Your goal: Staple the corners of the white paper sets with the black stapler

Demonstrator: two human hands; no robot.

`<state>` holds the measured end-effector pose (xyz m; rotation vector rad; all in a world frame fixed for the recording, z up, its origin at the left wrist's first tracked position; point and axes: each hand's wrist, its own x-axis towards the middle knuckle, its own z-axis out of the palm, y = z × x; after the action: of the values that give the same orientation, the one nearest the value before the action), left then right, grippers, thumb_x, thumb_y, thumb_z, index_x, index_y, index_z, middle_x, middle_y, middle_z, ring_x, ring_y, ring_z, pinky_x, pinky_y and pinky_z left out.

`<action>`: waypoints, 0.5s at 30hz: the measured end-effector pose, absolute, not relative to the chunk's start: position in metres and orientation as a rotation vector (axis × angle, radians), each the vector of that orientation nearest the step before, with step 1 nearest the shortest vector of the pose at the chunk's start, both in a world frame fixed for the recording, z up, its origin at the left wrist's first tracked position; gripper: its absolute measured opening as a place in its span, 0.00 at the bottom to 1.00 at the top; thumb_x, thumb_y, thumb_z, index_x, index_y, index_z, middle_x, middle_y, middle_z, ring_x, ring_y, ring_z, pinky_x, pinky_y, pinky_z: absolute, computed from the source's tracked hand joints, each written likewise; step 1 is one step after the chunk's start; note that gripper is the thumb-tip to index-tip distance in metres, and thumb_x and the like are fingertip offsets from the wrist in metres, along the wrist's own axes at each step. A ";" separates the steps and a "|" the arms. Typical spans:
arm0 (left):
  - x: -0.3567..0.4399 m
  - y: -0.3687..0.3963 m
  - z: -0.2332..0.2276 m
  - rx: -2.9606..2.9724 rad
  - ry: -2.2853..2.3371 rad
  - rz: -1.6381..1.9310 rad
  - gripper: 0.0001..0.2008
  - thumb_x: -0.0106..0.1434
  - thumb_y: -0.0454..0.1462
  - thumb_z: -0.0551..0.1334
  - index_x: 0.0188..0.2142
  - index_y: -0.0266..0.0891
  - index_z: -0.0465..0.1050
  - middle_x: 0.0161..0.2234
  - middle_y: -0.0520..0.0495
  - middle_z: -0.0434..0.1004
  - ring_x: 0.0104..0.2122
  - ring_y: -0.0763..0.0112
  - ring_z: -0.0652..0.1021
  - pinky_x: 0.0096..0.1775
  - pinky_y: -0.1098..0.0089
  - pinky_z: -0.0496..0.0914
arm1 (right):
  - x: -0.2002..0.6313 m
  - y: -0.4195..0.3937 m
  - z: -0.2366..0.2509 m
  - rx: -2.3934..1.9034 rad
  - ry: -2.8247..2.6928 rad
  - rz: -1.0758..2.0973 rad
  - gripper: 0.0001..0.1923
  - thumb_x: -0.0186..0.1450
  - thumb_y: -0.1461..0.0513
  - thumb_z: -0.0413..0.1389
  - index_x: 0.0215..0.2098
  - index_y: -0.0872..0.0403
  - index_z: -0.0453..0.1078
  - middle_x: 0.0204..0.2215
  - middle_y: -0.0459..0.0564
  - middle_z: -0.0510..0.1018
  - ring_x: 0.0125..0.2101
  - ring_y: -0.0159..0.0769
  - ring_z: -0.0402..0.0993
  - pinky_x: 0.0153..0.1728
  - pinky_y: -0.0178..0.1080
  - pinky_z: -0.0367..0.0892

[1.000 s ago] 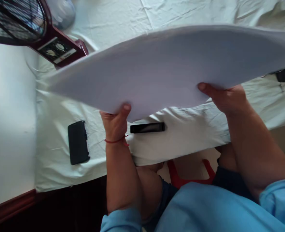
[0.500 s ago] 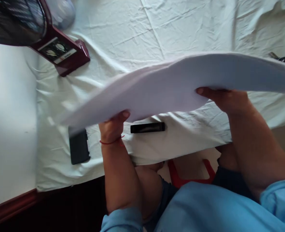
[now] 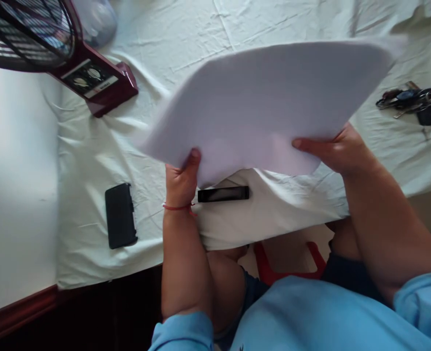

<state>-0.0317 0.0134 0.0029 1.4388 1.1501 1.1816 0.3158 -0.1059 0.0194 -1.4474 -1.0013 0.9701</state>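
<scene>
Counted in view: 1 large white sheet point(image 3: 270, 107), held up above the table. 2 hands on it, left hand point(image 3: 180, 178) and right hand point(image 3: 337, 151), one at each side of the near edge. 1 red string bracelet point(image 3: 177, 207) on the left wrist. 1 white cloth point(image 3: 91, 161) over the table. 1 black phone point(image 3: 120, 216). 1 black marker point(image 3: 223, 194). 1 fan point(image 3: 54, 48) with dark red base. 1 bunch of keys point(image 3: 412, 100); number of single keys too small to tell.

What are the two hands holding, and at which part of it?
Both hold one white sheet by its near edge, lifted above the cloth: the left hand at the near left corner, the right hand further right along that edge.
</scene>
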 end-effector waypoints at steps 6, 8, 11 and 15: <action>-0.019 0.014 -0.004 1.260 1.108 1.378 0.32 0.59 0.67 0.82 0.47 0.46 0.89 0.54 0.42 0.91 0.64 0.51 0.84 0.72 0.51 0.76 | 0.314 -0.103 0.022 -1.405 -0.936 1.116 0.19 0.59 0.46 0.84 0.39 0.47 0.89 0.45 0.48 0.92 0.48 0.46 0.89 0.52 0.48 0.87; -0.019 0.015 -0.004 1.243 1.080 1.403 0.31 0.58 0.66 0.83 0.47 0.47 0.89 0.54 0.44 0.91 0.64 0.51 0.84 0.72 0.52 0.76 | 0.312 -0.101 0.022 -1.383 -0.920 1.142 0.19 0.59 0.47 0.84 0.40 0.47 0.89 0.46 0.49 0.92 0.50 0.46 0.89 0.55 0.47 0.86; -0.021 0.014 -0.005 1.232 1.030 1.432 0.31 0.58 0.64 0.84 0.48 0.48 0.89 0.55 0.45 0.91 0.63 0.53 0.85 0.72 0.52 0.76 | 0.311 -0.099 0.021 -1.344 -0.908 1.120 0.18 0.61 0.50 0.83 0.42 0.49 0.90 0.49 0.50 0.93 0.52 0.44 0.88 0.60 0.46 0.83; -0.027 0.010 -0.006 1.208 1.084 1.439 0.32 0.52 0.67 0.85 0.44 0.49 0.89 0.52 0.46 0.91 0.62 0.51 0.84 0.74 0.47 0.73 | 0.313 -0.098 0.022 -1.267 -0.840 1.078 0.19 0.59 0.52 0.84 0.44 0.48 0.90 0.50 0.48 0.93 0.55 0.44 0.88 0.66 0.45 0.81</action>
<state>-0.0270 0.0096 -0.0055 1.2080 1.0836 1.4388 0.3133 -0.0984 0.0217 -1.2673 -0.8403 1.0778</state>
